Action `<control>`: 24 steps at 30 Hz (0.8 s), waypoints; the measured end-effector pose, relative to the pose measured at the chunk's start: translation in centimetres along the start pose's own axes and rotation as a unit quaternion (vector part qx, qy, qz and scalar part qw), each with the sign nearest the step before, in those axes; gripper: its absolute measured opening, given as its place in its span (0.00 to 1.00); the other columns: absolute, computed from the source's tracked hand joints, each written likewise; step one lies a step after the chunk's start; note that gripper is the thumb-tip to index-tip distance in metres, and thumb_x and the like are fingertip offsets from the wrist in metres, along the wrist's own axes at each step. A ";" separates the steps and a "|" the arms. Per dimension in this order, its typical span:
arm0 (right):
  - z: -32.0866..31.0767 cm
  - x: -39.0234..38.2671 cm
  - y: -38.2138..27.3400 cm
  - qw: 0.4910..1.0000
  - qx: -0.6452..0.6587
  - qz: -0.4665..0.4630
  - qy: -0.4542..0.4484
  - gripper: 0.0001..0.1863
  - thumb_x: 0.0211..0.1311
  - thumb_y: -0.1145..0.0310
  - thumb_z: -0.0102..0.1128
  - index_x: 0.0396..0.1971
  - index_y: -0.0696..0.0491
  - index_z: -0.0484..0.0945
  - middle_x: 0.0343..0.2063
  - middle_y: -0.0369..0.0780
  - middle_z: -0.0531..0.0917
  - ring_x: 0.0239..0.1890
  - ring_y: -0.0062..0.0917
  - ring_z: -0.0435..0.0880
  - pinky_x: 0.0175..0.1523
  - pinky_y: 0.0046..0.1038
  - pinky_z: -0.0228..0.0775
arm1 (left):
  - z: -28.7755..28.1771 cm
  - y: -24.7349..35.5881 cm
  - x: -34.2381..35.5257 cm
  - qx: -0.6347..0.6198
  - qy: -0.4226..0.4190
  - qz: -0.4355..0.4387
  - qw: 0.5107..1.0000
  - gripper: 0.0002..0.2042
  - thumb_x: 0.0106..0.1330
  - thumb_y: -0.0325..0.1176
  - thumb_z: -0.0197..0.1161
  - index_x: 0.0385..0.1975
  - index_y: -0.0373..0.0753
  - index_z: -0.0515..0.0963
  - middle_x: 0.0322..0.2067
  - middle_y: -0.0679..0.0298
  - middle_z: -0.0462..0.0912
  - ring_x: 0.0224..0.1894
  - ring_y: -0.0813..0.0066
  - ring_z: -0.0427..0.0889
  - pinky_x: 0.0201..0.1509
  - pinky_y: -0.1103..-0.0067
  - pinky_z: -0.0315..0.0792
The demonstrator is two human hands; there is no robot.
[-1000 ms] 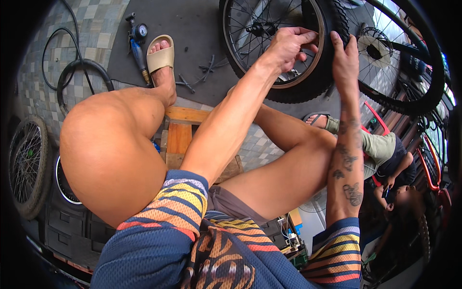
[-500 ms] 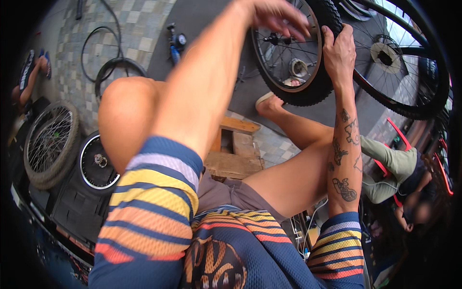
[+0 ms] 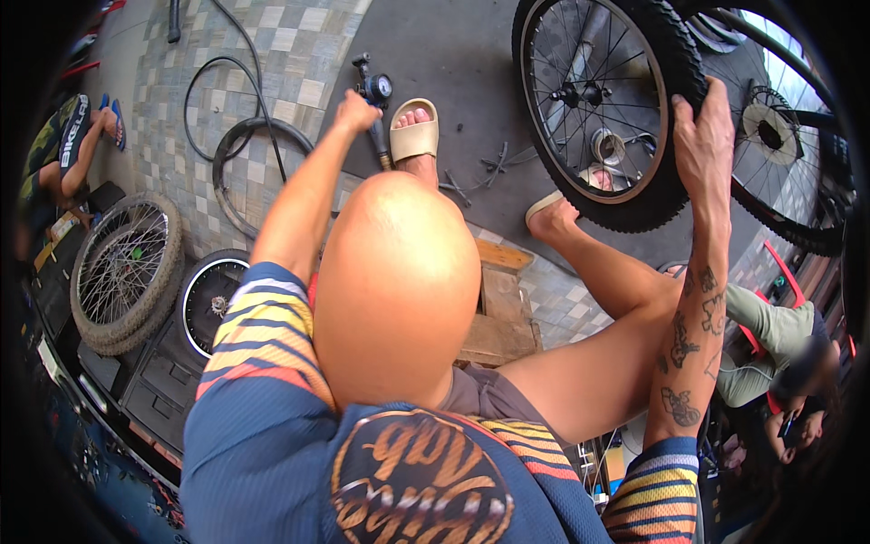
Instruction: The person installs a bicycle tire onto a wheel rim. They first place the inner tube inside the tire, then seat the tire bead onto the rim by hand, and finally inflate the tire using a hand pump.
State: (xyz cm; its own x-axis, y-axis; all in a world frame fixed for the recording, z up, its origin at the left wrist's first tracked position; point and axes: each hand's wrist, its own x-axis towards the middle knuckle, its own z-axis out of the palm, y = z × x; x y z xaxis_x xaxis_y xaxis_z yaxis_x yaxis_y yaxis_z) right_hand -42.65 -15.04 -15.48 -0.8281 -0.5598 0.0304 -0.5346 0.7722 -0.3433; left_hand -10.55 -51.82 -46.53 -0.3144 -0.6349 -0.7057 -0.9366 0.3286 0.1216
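My right hand (image 3: 705,136) grips a bicycle wheel (image 3: 639,195) by its black knobby tire, thumb on the near side and the other fingers partly hidden behind. The wheel stands tilted, and its spokes and hub (image 3: 584,93) show. My left arm reaches out past my raised left knee. At its end, my left hand (image 3: 355,114) is closed at a tire inflator (image 3: 377,138) with a round gauge (image 3: 379,87), lying beside my sandalled left foot (image 3: 414,136). The fingertips on the inflator are partly hidden.
A second bicycle wheel with a disc rotor (image 3: 770,127) stands at the right. Black hose (image 3: 237,62) and a tube lie on the tiles. Wheels (image 3: 127,272) rest at the left on black cases. Other people sit at the far left and right. A wooden block (image 3: 494,335) sits below me.
My left hand has swung from over the wheel leftward to the inflator. My right hand still holds the tire. The view has shifted, showing my left foot.
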 end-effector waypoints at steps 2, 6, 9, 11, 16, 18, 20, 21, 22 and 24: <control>-0.1 -0.2 -0.1 1.000 -0.007 -0.006 0.025 0.22 0.73 0.68 0.62 0.59 0.67 0.76 0.49 0.63 0.86 0.54 0.61 0.85 0.61 0.49 0.75 | 4.9 -1.3 -0.8 -0.042 0.061 -0.040 0.996 0.45 0.60 0.42 0.81 0.73 0.34 0.61 0.67 0.34 0.71 0.64 0.35 0.83 0.66 0.49 0.79; -0.5 -0.4 0.5 0.997 -0.049 -0.008 0.057 0.23 0.70 0.67 0.66 0.59 0.65 0.79 0.47 0.62 0.88 0.54 0.60 0.88 0.60 0.48 0.78 | 7.9 -1.5 0.0 -0.088 0.140 -0.108 0.980 0.48 0.58 0.39 0.83 0.73 0.34 0.57 0.67 0.37 0.65 0.60 0.30 0.84 0.68 0.51 0.80; -0.9 -0.6 1.1 0.998 -0.038 0.053 0.026 0.24 0.69 0.67 0.67 0.60 0.66 0.80 0.47 0.62 0.89 0.54 0.58 0.89 0.62 0.47 0.79 | 5.9 -1.1 0.0 -0.036 0.117 -0.073 0.990 0.35 0.63 0.40 0.76 0.64 0.27 0.69 0.58 0.35 0.80 0.58 0.35 0.87 0.66 0.52 0.81; -1.1 -0.6 1.4 0.997 -0.041 0.055 0.032 0.25 0.68 0.67 0.68 0.60 0.65 0.80 0.46 0.62 0.90 0.53 0.58 0.90 0.62 0.47 0.79 | 2.6 -0.6 -1.1 -0.051 0.111 0.006 0.992 0.29 0.65 0.40 0.73 0.58 0.25 0.73 0.47 0.39 0.85 0.50 0.45 0.91 0.57 0.57 0.86; -1.3 -0.6 2.0 0.997 -0.015 0.075 0.021 0.25 0.67 0.66 0.69 0.60 0.63 0.82 0.46 0.62 0.90 0.53 0.58 0.90 0.62 0.46 0.80 | -9.9 4.5 -8.4 -0.152 -0.153 0.156 0.964 0.17 0.68 0.36 0.66 0.48 0.27 0.79 0.28 0.56 0.86 0.26 0.72 0.86 0.28 0.72 0.80; -1.0 -0.5 2.5 0.998 -0.022 0.060 0.019 0.30 0.68 0.59 0.70 0.64 0.62 0.81 0.49 0.62 0.90 0.55 0.57 0.90 0.63 0.46 0.79 | -14.5 8.3 -12.8 -0.151 -0.189 0.262 0.934 0.13 0.69 0.35 0.66 0.46 0.33 0.83 0.25 0.66 0.82 0.22 0.81 0.80 0.23 0.77 0.73; -0.3 -0.4 3.1 0.998 -0.005 0.050 0.029 0.30 0.68 0.59 0.69 0.63 0.62 0.81 0.49 0.62 0.90 0.55 0.58 0.89 0.63 0.46 0.79 | -18.1 12.7 -16.8 -0.098 -0.214 0.333 0.913 0.16 0.70 0.39 0.70 0.52 0.38 0.83 0.24 0.70 0.76 0.21 0.83 0.75 0.22 0.79 0.69; 0.1 -0.3 3.5 0.998 -0.004 0.037 0.042 0.29 0.68 0.59 0.68 0.63 0.62 0.81 0.49 0.62 0.90 0.55 0.58 0.89 0.63 0.46 0.79 | -19.4 14.9 -18.6 -0.055 -0.215 0.359 0.907 0.18 0.70 0.41 0.71 0.56 0.41 0.83 0.23 0.72 0.73 0.21 0.83 0.73 0.22 0.80 0.67; 0.5 -0.2 3.8 0.999 -0.005 0.028 0.046 0.30 0.67 0.59 0.67 0.63 0.63 0.81 0.49 0.62 0.89 0.55 0.59 0.89 0.63 0.47 0.79 | -20.5 16.9 -20.0 -0.024 -0.238 0.361 0.901 0.22 0.71 0.45 0.73 0.59 0.43 0.81 0.24 0.73 0.70 0.21 0.83 0.70 0.21 0.79 0.65; 1.3 0.2 4.4 0.996 -0.008 -0.009 0.085 0.29 0.68 0.58 0.68 0.62 0.63 0.82 0.51 0.62 0.88 0.56 0.58 0.88 0.64 0.47 0.78 | -21.1 20.2 -22.0 0.022 -0.244 0.361 0.900 0.20 0.68 0.40 0.73 0.56 0.40 0.81 0.26 0.68 0.77 0.22 0.82 0.72 0.22 0.78 0.68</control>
State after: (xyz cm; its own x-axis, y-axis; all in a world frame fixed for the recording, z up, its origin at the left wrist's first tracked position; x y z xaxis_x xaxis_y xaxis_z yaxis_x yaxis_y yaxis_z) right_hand -44.90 -12.14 -18.22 -0.8337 -0.5163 0.1958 -0.5519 0.7677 -0.3256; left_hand -25.83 -45.90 -13.81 -0.7232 0.1346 -0.6774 -0.5052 0.5657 0.6518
